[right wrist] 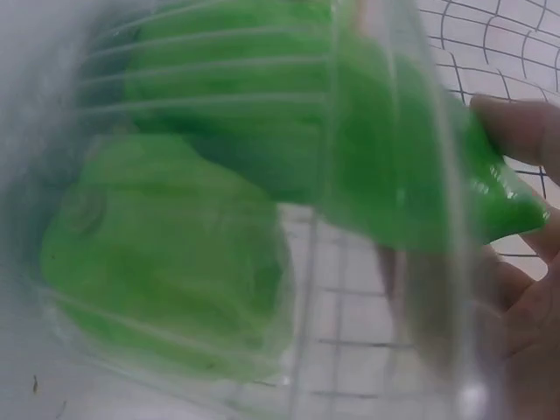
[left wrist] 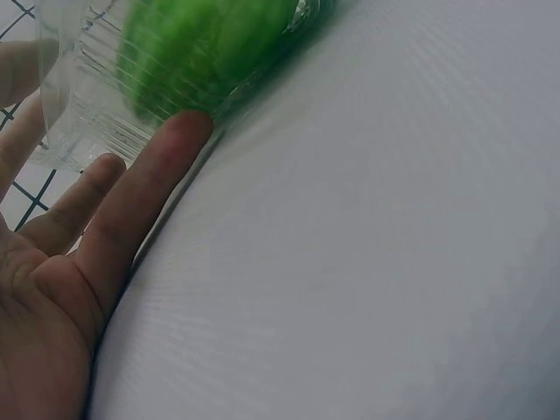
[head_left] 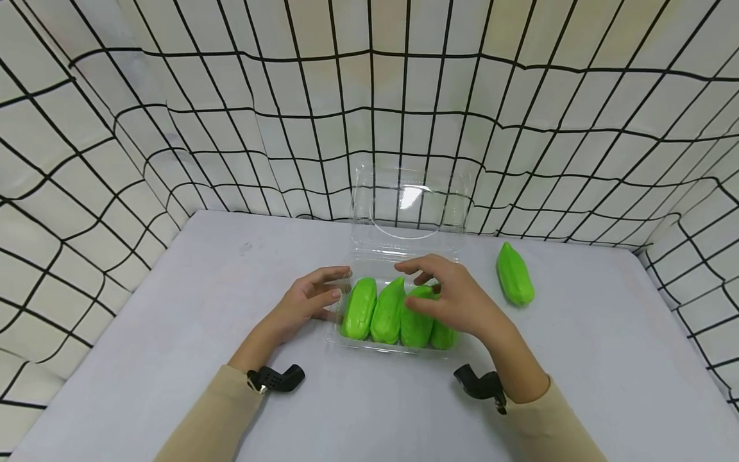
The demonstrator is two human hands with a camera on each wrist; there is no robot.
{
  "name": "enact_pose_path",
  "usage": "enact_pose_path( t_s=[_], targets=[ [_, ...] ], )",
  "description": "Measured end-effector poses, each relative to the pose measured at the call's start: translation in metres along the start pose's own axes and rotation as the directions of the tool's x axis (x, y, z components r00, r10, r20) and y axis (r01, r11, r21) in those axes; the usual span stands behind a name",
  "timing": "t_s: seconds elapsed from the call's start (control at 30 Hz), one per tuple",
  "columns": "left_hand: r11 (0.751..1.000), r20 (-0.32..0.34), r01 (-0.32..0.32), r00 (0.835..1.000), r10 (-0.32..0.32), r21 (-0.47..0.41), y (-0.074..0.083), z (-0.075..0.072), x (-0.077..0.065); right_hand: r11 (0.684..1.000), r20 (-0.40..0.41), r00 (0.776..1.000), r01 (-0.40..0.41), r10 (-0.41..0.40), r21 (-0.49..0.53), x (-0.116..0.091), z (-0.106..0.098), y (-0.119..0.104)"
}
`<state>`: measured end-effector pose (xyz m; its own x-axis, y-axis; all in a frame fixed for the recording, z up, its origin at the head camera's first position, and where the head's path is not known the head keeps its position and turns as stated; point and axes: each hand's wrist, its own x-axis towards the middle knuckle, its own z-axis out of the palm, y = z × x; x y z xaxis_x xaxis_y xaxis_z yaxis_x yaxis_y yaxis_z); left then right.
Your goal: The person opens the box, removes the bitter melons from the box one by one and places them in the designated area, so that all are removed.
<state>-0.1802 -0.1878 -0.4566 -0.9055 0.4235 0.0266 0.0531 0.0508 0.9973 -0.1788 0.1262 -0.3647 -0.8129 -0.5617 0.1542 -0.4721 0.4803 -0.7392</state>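
Note:
Several bright green, ribbed, pointed fruits, perhaps star fruit, lie side by side in a clear plastic box (head_left: 383,350) with its lid (head_left: 412,192) raised. My right hand (head_left: 456,295) reaches over the box's right part. Its thumb and fingers curve around the raised tip of a green fruit (right wrist: 394,149), whose lower part sits inside the box. Beside it, another green fruit (right wrist: 166,262) shows through the clear wall. My left hand (head_left: 308,298) rests its extended fingers against the box's left side; in the left wrist view, one fingertip touches the ribbed plastic near a green fruit (left wrist: 210,52).
One more green fruit (head_left: 515,274) lies loose on the white table (head_left: 277,410), to the right of the box. A black wire grid (head_left: 312,115) over pale walls rises along the back and both sides, close behind the raised lid.

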Motion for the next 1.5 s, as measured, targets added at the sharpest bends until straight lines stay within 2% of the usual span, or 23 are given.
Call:
enact_pose_path(
  t_s=[0.17,0.47,0.77,0.87,1.1,1.5],
  targets=[
    [1.0,-0.003,0.001,1.0,-0.001,-0.004,0.0001,0.0004,-0.0003,1.0,0.043,0.999,0.021,-0.021,-0.014,-0.0002,-0.0029,0.001],
    [1.0,-0.003,-0.004,1.0,0.004,0.001,-0.0021,-0.0005,-0.0002,1.0,0.152,0.988,-0.017,0.019,-0.019,-0.0033,-0.0086,0.0013],
    [1.0,-0.001,-0.006,1.0,0.006,-0.003,-0.0012,-0.0008,-0.0007,0.997,0.229,0.973,0.025,-0.008,-0.071,-0.003,-0.0087,-0.0006],
    [1.0,-0.004,-0.006,1.0,0.006,-0.001,-0.0006,-0.0003,-0.0006,0.997,0.218,0.976,0.039,-0.024,-0.065,-0.0023,-0.008,0.0002],
    [1.0,-0.003,-0.009,1.0,0.009,0.004,-0.001,0.0006,0.0007,0.998,0.115,0.992,0.052,-0.049,-0.023,-0.0013,-0.0075,0.0022],
    [1.0,0.001,-0.01,1.0,0.01,-0.01,-0.0036,0.0005,0.0026,0.996,0.043,0.996,0.08,-0.082,0.047,0.0014,-0.0055,0.0001]
  ],
)
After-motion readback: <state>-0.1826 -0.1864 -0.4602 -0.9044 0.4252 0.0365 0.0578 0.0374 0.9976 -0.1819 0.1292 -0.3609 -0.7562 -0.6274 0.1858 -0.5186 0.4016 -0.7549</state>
